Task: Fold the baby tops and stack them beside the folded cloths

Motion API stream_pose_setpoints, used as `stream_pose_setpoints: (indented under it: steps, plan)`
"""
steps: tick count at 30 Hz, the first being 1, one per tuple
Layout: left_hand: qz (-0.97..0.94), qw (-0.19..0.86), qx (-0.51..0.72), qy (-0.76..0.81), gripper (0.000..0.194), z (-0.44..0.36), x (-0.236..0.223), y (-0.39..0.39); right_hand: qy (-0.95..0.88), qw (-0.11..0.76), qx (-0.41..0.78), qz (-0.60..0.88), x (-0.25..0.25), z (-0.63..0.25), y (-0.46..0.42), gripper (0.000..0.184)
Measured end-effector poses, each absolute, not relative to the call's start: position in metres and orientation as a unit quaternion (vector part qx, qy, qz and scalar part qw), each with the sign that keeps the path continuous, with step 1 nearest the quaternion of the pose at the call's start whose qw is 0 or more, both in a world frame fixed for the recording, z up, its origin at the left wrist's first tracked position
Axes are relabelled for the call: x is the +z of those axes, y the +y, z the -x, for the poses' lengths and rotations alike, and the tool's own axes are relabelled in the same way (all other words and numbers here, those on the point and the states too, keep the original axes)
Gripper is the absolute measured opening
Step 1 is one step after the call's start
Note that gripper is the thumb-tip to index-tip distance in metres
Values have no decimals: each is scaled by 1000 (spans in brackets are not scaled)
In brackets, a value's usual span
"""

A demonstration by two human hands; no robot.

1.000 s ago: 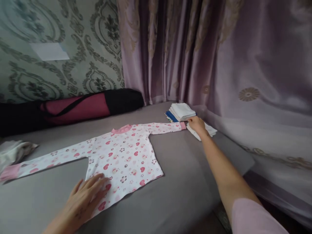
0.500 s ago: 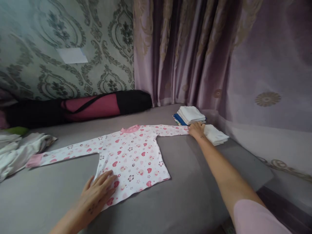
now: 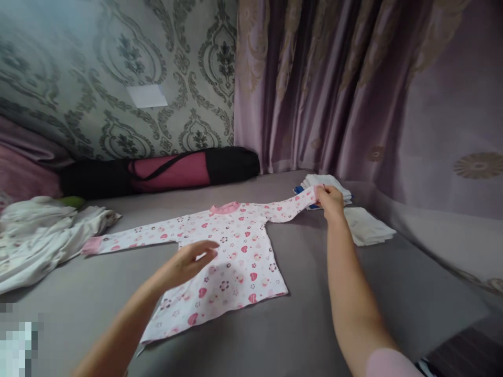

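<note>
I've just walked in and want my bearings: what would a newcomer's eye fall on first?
Probably the white heart-print shirt, spread on the gray surface in the middle, one raised pink cuff in the fingers of the right hand. Behind it, a long black-and-maroon bag lies along the patterned wall, with a purple curtain hanging to its right.

A plain, pale pink sleeve (image 3: 387,364) — smooth cloth with a simple curved edge — shows on the right arm (image 3: 351,301). Past that edge the right forearm (image 3: 341,272) is bare, as is the right grip (image 3: 332,201). The left forearm (image 3: 129,314) is bare too, slim and tapering towards the slender-fingered left grip (image 3: 190,263).
</note>
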State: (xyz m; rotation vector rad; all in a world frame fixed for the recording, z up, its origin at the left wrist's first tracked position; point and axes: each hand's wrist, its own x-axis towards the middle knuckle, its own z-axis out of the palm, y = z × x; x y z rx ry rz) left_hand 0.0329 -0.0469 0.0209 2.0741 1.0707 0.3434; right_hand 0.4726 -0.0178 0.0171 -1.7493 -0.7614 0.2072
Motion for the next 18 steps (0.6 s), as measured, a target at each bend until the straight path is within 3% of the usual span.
stream_pose_setpoints:
  steps: [2, 4, 6, 12, 15, 18]
  plan:
    - [-758, 478, 195, 399, 47, -66, 40, -26, -289, 664, 131, 677, 25, -452, -7, 28]
    - [-678, 578, 255, 374, 50, -102, 57, -5, -297, 691, 159, 639, 33, -429, 0, 28]
    - [-612, 648, 279, 358, 56, -140, 70, 15, -344, 684, 171, 621, 40, -409, 4, 31]
    - [-538, 738, 189, 361, 72, -234, 98, 50, -465, 636, 125, 603, 54, -373, -3, 37]
    - [-521, 740, 203, 374, 42, -264, 102, 62, -527, 596, 116, 594, 61, -364, -13, 33]
    - [-527, 680, 246, 446, 9, -280, 97, 75, -610, 546, 216, 532, 70, -362, -23, 29]
